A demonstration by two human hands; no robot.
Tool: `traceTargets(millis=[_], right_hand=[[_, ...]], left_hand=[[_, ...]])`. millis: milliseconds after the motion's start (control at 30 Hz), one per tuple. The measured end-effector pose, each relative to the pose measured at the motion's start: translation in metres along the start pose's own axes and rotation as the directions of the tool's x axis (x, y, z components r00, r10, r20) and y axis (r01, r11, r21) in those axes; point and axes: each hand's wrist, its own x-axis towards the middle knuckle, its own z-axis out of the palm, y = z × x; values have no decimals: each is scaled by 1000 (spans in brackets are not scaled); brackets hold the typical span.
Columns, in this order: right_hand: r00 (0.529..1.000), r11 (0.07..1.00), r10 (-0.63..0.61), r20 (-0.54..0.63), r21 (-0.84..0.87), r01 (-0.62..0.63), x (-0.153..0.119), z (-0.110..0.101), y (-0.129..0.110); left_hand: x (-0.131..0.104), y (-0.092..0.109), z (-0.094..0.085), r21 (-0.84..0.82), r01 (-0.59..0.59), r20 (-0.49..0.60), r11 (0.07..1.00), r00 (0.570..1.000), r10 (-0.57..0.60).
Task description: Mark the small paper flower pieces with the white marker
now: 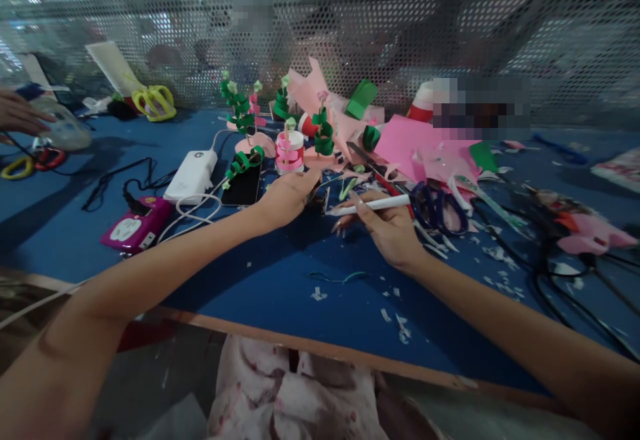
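Note:
My right hand [393,230] is closed around a slim white pen [385,204], its tip pointing left toward my other hand. My left hand [286,199] reaches in from the left with its fingers pinched together; what lies between them is small, dark and too blurred to name. The two hands are close but apart, just above the blue table [300,313]. Behind my left hand stand paper plants with curled green strips [324,135] and pink strips [286,150] on thin sticks. Dark blue-handled scissors [440,210] lie right of my right hand.
Pink paper sheets [415,147] and scraps are heaped at the back. A white power bank [193,177], a phone [243,183] and a purple socket adapter [135,225] with cables lie left. Another person's hand [23,113] shows far left. Black cables [543,280] run right. A perforated metal screen stands behind.

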Motion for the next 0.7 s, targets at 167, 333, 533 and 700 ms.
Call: traceTargets(millis=[167,333,533,700], right_hand=[[999,995,-30,-33,91,33,3,-2,3],[1000,997,10,-4,73,-10,5,-5,8],[999,988,33,-27,151,-28,6,-2,5],[1000,988,-1,-24,152,4,6,0,3]], left_hand=[[2,-2,2,-18,-25,-8,1000,1000,25],[3,-1,0,-40,-4,3,999,1000,4],[4,-1,1,-28,-7,25,1000,1000,8],[4,-2,2,-50,-10,9,999,1000,11]])
